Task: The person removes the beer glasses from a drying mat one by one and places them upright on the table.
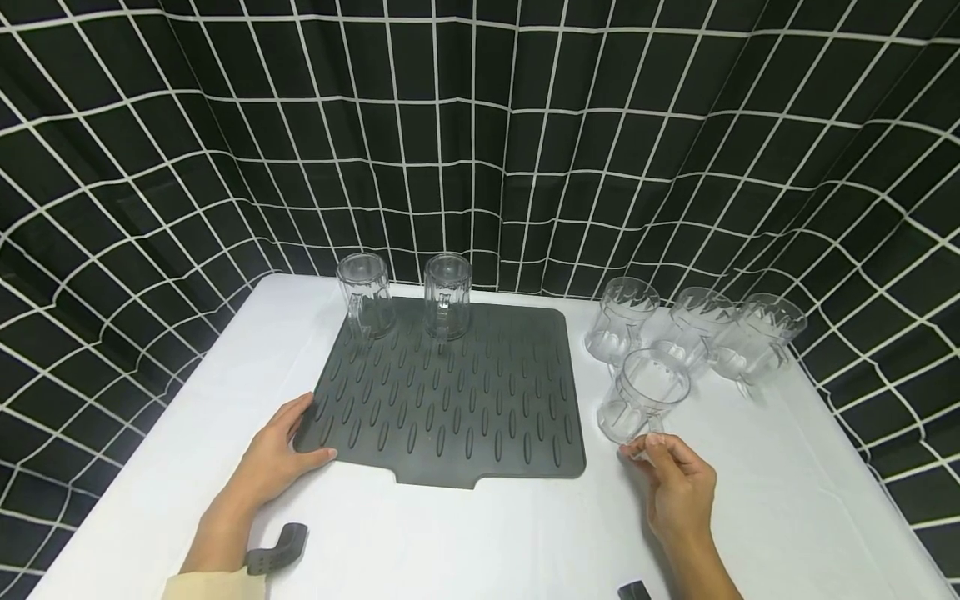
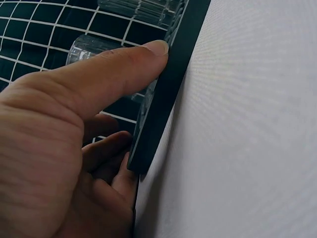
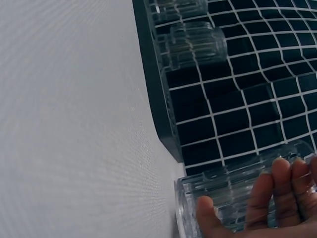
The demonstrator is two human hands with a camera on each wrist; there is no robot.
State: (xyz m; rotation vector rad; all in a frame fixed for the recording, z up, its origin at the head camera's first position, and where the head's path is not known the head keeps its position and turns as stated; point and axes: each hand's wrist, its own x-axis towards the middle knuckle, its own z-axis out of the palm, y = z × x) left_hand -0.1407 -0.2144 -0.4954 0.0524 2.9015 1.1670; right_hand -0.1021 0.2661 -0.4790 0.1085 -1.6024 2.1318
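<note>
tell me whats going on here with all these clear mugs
A person's right hand holds the nearest clear mug by its handle, right of the dark gray mat. The left hand touches the mat's near left corner. Two mugs stand upside down toward the mat's far left. Three more mugs stand mouth up on the white table, beyond the held one.

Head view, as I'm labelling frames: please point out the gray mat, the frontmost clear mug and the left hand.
Gray mat [image 1: 453, 392]: head view, on its ridged top.
Frontmost clear mug [image 1: 636, 400]: head view, on its body.
Left hand [image 1: 274, 454]: head view, on the back of the hand.
</note>
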